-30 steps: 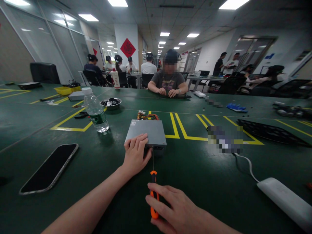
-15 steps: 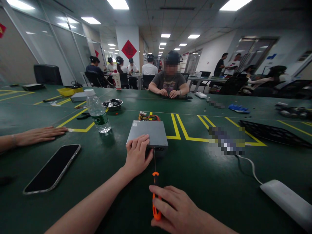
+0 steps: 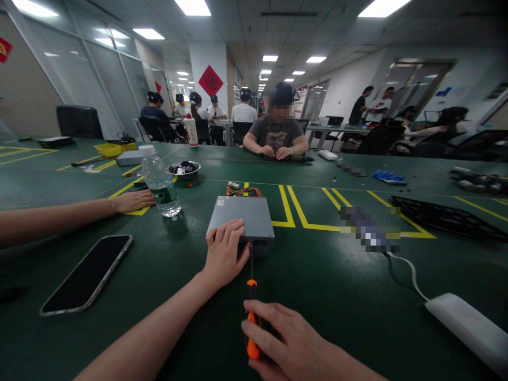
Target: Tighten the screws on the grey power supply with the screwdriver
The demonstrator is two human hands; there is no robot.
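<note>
A grey metal box (image 3: 246,214) lies flat on the green table, with a bundle of coloured wires (image 3: 244,192) at its far side. My left hand (image 3: 224,248) rests on the box's near left corner, fingers on top and thumb at the front edge. Fingers and thumb of my right hand (image 3: 278,336) are closed around the orange and black handle of a screwdriver (image 3: 252,346). Its shaft points away from me, and the tip meets the front face of the box; the exact contact spot is hidden.
Another person's hand (image 3: 133,201) lies at the left beside a water bottle (image 3: 161,185). A phone (image 3: 87,275) is at near left, a metal bowl (image 3: 184,170) behind. At right are a white power strip (image 3: 468,330) and a black mesh panel (image 3: 444,217). A person sits opposite.
The other person's hand at the left has moved right and away, towards the bottle. The screwdriver handle has turned slightly in my right hand. My left hand has stayed on the box.
</note>
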